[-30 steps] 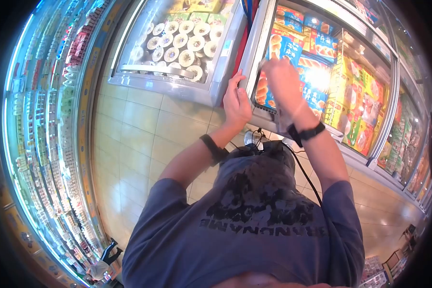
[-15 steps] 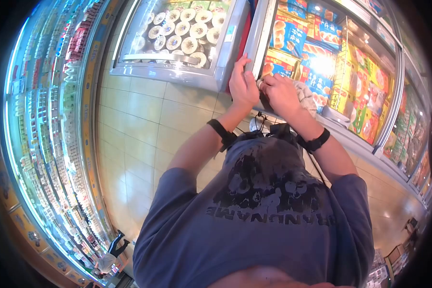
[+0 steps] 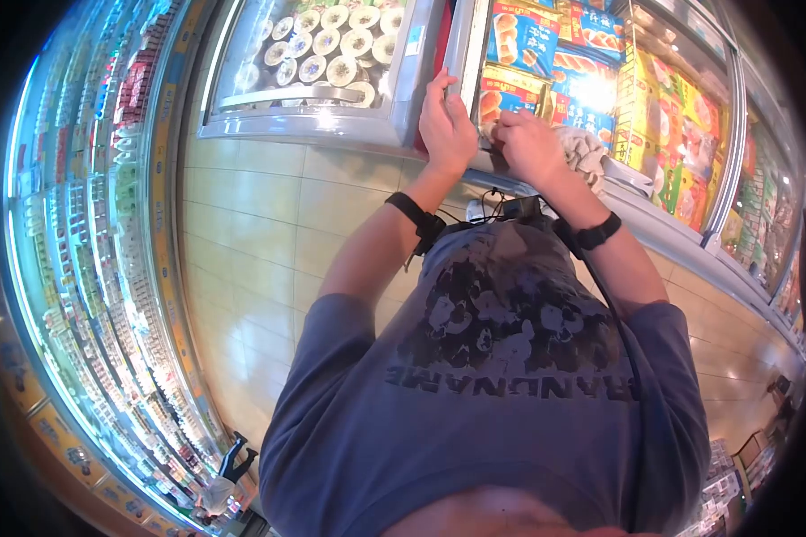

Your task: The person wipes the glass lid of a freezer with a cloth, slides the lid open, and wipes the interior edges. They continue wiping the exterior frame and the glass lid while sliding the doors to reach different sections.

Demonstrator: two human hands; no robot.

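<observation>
At the corner of a chest freezer (image 3: 631,177), my left hand (image 3: 448,128) rests with its fingers stretched out along the frame. Just to the right, my right hand (image 3: 530,149) is bent over the freezer's front edge with curled fingers. Whatever those fingertips hold is hidden. A crumpled beige-grey cloth (image 3: 584,150) lies on the edge beside the right wrist. Behind the hands, under the lit glass, are blue and yellow bags of frozen food (image 3: 521,45).
A second freezer (image 3: 331,125) with round tubs (image 3: 313,68) inside stands at the upper left. Yellow and red packages (image 3: 681,125) fill the compartment on the right. Long lit shelves (image 3: 90,251) run down the left. Another person (image 3: 228,479) is at the lower left.
The view has shifted slightly, so the freezers sit higher and further left. My right hand has moved a little away from my left along the edge, its fingers still curled.
</observation>
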